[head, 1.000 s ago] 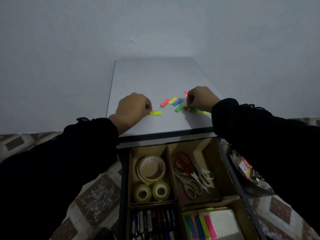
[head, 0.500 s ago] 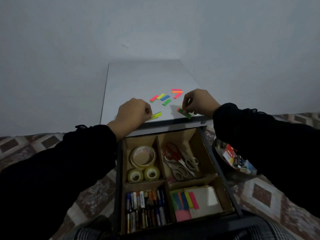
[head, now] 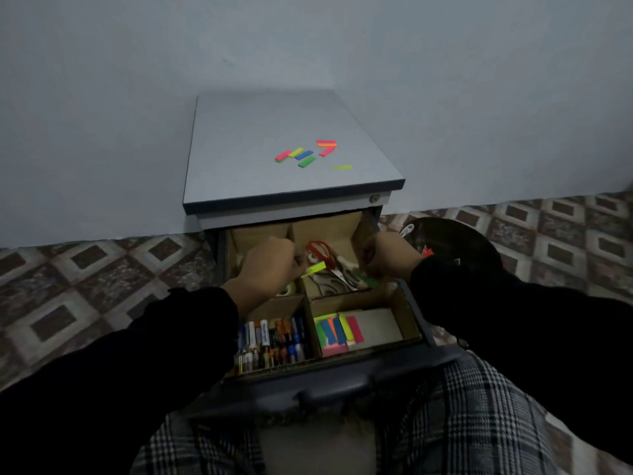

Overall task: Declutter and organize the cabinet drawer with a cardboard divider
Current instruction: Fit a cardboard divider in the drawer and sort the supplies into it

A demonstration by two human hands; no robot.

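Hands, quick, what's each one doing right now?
Left hand: pinching a yellow sticky tab over the drawer.
Right hand: pinching a green sticky tab.

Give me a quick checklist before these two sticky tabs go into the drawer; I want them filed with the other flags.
1. Left hand pinches yellow tab: ok.
2. Right hand holds green tab: ok.
3. Drawer open: ok.
4. Hands over the flag compartment: not ok, they hover above the scissors.
5. Cabinet top cleared of loose tabs: not ok.
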